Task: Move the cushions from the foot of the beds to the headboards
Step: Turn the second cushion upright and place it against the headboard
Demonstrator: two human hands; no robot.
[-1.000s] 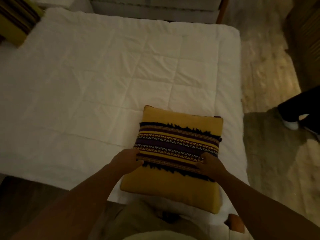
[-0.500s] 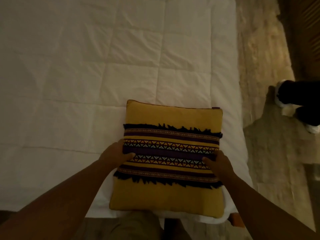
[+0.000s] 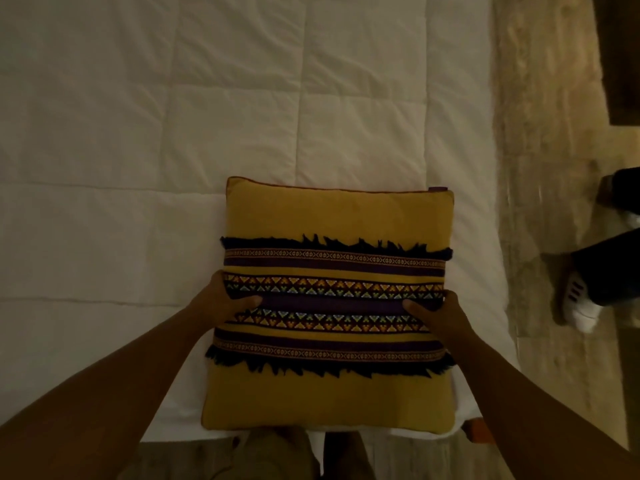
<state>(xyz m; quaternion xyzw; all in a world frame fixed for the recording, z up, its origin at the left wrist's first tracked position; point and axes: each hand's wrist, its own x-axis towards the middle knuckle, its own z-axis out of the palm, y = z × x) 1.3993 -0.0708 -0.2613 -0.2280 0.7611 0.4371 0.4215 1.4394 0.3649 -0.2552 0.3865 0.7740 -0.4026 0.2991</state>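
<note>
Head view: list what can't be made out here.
- Headboard: beyond the top edge; only the white quilt shows.
- Fingers of the left hand and right hand: hidden behind the cushion.
- Bystander by the shoe: cut off by the right edge.

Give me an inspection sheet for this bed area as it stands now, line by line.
Surface: white quilted duvet on the bed, lightly wrinkled, dim light.
Job's things: one yellow cushion with a dark fringed patterned band, at the near edge of the bed by the right side; headboard not in view.
Clutter: nothing seen on the duvet.
Grips: left hand on the cushion's left edge, right hand on its right edge, thumbs on top over the band.
Cables: nothing seen.
Surroundings: pale floor right of the bed; another person's dark trouser leg and white shoe there; dark furniture at top right.
</note>
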